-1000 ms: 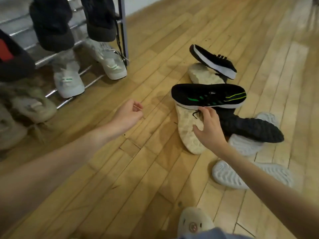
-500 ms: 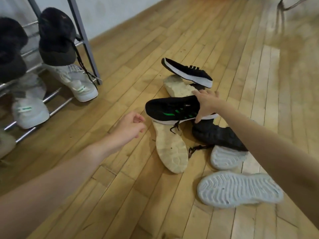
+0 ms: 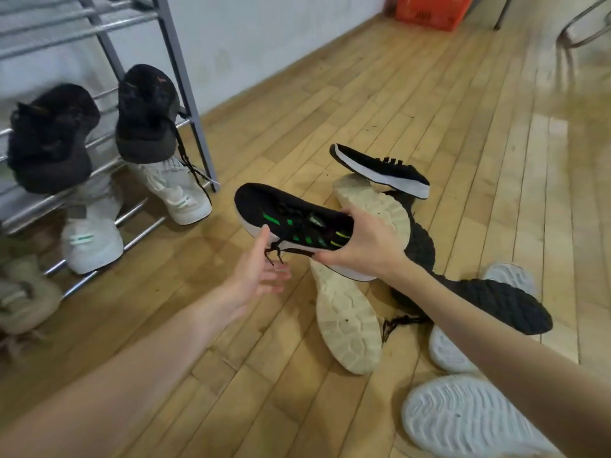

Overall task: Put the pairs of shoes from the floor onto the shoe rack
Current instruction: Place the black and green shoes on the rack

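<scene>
My right hand (image 3: 362, 247) grips a black sneaker with green stripes (image 3: 284, 216) by its heel, lifted off the floor pile. My left hand (image 3: 259, 276) is open just under the shoe's toe, a fingertip touching its white sole. Its matching black sneaker (image 3: 380, 168) lies tilted at the back of the pile. Two cream-soled shoes (image 3: 347, 322) lie sole up, along with a black-soled pair (image 3: 502, 305) and a white-soled pair (image 3: 469, 421). The metal shoe rack (image 3: 185, 94) stands at the left.
The rack holds a black pair (image 3: 142, 117) on a middle rail, white sneakers (image 3: 172, 193) on the bottom rail and beige shoes (image 3: 23, 299) at far left. An orange crate (image 3: 429, 8) and chair legs (image 3: 582, 24) stand at the back. Bare wood floor lies between rack and pile.
My right hand closed on the green-striped sneaker and lifted it off the pile toward the left. My left hand opened and rose to meet its toe. The view tilted up.
</scene>
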### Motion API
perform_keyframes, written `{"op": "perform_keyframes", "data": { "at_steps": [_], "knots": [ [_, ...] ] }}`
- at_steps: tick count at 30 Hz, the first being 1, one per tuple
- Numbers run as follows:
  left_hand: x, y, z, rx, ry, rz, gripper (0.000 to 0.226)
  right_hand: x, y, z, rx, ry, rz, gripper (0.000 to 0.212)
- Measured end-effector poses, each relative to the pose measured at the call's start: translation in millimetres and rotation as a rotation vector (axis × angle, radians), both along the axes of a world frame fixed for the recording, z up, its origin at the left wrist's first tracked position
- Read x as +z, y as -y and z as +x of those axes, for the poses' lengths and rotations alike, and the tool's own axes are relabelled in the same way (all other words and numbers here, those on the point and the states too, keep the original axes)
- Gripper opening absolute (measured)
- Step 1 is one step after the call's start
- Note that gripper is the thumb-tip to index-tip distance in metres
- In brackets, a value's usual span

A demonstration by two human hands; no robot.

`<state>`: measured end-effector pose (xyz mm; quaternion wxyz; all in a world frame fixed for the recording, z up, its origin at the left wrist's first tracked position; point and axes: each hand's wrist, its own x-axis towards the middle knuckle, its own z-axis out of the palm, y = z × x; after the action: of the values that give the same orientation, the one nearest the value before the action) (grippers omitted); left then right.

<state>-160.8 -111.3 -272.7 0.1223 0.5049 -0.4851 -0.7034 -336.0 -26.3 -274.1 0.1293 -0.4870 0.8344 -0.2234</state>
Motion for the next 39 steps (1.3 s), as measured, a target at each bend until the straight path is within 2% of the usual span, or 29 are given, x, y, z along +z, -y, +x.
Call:
{"op": "perform_keyframes", "data": {
  "at_steps": [4,6,8,10,12,14,16,18,21,24,26,29,32,36,39],
  "knots": [
    [3.5,11.0,1.4,0.108,-0.172,-0.012,0.029,5.6,10.2,16.0,0.074,0.047,-0.033,0.083],
    [1.1,19.2,0.7,0.21,-0.222,-0.059,0.027,5.8,13.8,17.2,0.116,0.145,0.002,0.086],
    [-2.9,28.8,-1.0,0.303,-0.204,-0.078,0.024,4.9,17.9,10.6,0.179,0.212,0.051,0.088],
    [-7.3,35.7,-1.4,0.332,-0.143,-0.109,0.023,-1.3,28.1,-6.2,0.169,0.198,0.024,0.079],
    [-14.9,39.5,-0.9,0.323,-0.09,-0.163,0.026,-11.1,48.5,-32.0,0.015,0.061,-0.101,0.06],
    [-22.5,39.3,-1.2,0.326,-0.061,-0.202,0.023,-17.7,75.3,-60.9,-0.208,-0.148,-0.149,0.062],
    [-28.0,40.0,-2.0,0.322,-0.062,-0.22,0.021,-20.9,99.6,-88.9,-0.315,-0.26,-0.037,0.077],
    [-32.8,42.5,-1.5,0.295,-0.067,-0.235,0.024,-25.0,117.2,-112.8,-0.296,-0.326,0.127,0.081],
    [-38.0,44.2,2.8,0.259,-0.073,-0.248,0.026,-32.3,131.0,-124.4,-0.233,-0.415,0.316,0.062],
    [-40.4,42.6,11.2,0.268,-0.089,-0.246,0.028,-46.2,127.0,-115.1,-0.13,-0.702,0.343,0.032],
    [-42.2,42.9,20.3,0.292,-0.08,-0.256,0.029,-47.9,117.8,-108.3,-0.083,-0.809,0.291,0.026],
    [-47.4,44.3,40.5,0.333,-0.045,-0.26,0.032,-32.2,108.1,-86.5,-0.033,-0.812,0.1,0.029],
    [-58.7,41.6,70.9,0.374,0.03,-0.262,0.033,-12.1,103.4,-32.9,0.123,-0.82,-0.016,0.035],
    [-71.7,29.3,121.0,0.427,0.154,-0.234,0.034,2.0,97.6,51.8,0.224,-0.715,0.071,0.05],
    [-77.3,22.1,155.8,0.444,0.209,-0.198,0.036,-2.4,96.1,95.2,0.27,-0.648,0.116,0.052]
  ]
}}
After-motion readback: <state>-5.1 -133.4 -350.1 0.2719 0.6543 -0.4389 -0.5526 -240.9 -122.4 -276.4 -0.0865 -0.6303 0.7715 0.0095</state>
